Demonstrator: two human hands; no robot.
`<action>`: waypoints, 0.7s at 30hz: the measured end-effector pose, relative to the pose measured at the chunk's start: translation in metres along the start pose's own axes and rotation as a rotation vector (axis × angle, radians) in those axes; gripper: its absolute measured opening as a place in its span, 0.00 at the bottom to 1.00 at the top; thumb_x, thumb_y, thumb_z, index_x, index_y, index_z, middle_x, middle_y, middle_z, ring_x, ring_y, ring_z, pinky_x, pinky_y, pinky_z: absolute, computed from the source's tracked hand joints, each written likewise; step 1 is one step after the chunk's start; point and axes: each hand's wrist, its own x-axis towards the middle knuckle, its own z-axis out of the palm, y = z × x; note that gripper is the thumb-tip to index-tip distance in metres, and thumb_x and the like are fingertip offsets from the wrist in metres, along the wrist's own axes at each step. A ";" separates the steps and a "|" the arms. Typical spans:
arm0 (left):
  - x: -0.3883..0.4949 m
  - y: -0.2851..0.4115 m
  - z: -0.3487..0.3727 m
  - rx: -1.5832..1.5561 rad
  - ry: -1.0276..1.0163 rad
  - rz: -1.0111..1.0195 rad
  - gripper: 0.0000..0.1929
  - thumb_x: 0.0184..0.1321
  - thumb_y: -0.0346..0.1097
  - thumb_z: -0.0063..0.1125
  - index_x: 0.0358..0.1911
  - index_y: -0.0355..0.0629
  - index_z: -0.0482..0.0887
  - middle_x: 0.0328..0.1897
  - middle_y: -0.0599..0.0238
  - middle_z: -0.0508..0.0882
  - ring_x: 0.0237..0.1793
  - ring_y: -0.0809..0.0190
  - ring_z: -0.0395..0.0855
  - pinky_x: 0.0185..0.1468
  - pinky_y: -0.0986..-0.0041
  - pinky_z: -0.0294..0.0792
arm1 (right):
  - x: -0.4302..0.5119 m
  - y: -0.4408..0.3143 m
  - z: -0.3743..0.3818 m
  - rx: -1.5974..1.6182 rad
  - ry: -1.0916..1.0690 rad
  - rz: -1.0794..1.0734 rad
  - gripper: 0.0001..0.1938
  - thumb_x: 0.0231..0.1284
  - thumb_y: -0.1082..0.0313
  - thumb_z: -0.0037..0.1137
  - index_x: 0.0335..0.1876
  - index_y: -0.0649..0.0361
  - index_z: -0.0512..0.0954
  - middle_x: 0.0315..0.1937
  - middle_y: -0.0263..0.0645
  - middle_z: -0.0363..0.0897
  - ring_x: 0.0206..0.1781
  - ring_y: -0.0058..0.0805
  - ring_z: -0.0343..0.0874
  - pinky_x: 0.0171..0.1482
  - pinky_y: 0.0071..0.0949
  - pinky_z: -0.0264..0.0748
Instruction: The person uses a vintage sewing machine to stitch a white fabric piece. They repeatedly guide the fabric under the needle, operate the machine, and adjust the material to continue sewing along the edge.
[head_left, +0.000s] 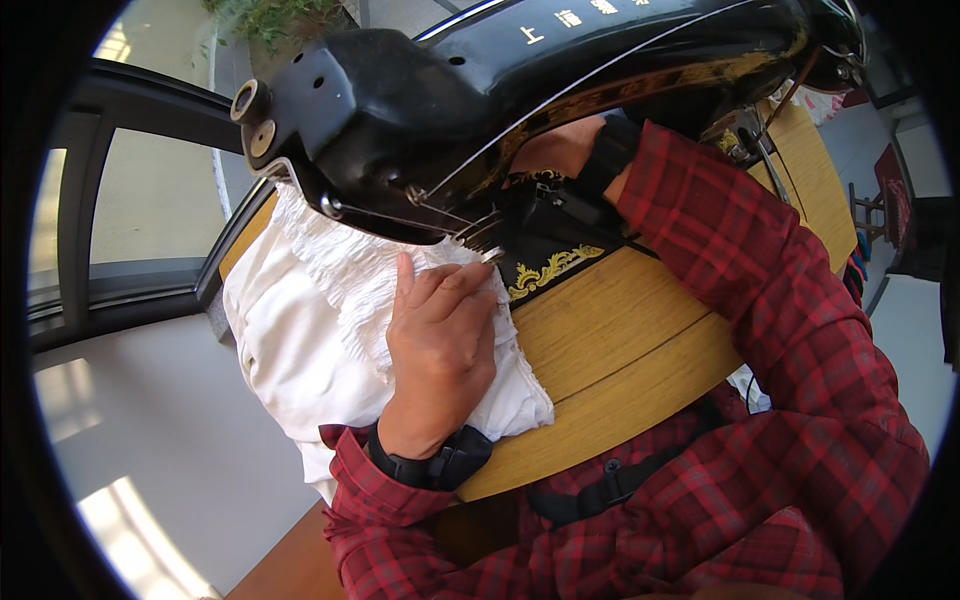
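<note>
My left hand (446, 330) lies on a crinkled white cloth (322, 262), its fingers bent. The index fingertip is near the thread-tension knob (491, 256) of a black sewing machine (420, 112); whether the fingers pinch the cloth is hidden. Behind the machine's arm is my right hand (559, 146), close above the black bed (559, 266) with gold ornament. Its fingers are mostly covered by the machine. White thread (577, 94) runs along the arm down to guides at the head. The needle and presser foot cannot be seen.
The machine sits in a wooden table (622, 322) with a curved front edge close to my body. Part of the cloth hangs over the left side. A dark-framed window (150, 195) stands at left. Metal scissors (776, 176) appear to lie beyond my right sleeve.
</note>
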 end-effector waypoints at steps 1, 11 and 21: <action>0.001 0.001 0.000 -0.005 0.005 0.006 0.08 0.54 0.17 0.67 0.36 0.35 0.88 0.48 0.57 0.90 0.47 0.48 0.88 0.76 0.45 0.61 | -0.001 -0.004 -0.001 0.004 -0.009 0.010 0.13 0.67 0.56 0.60 0.34 0.55 0.87 0.28 0.28 0.84 0.31 0.17 0.73 0.34 0.23 0.69; 0.001 0.002 0.001 0.070 0.022 0.028 0.09 0.53 0.18 0.67 0.37 0.36 0.88 0.49 0.57 0.91 0.47 0.49 0.88 0.73 0.44 0.65 | -0.004 -0.013 0.006 -0.165 0.006 0.170 0.17 0.55 0.63 0.74 0.50 0.57 0.88 0.44 0.38 0.90 0.47 0.33 0.88 0.50 0.32 0.83; 0.001 -0.003 0.008 0.144 0.062 0.116 0.11 0.45 0.21 0.66 0.36 0.37 0.88 0.45 0.62 0.88 0.46 0.53 0.87 0.72 0.38 0.65 | -0.001 -0.004 0.017 -0.151 0.020 0.091 0.16 0.56 0.64 0.73 0.50 0.57 0.88 0.43 0.38 0.90 0.46 0.32 0.88 0.49 0.31 0.83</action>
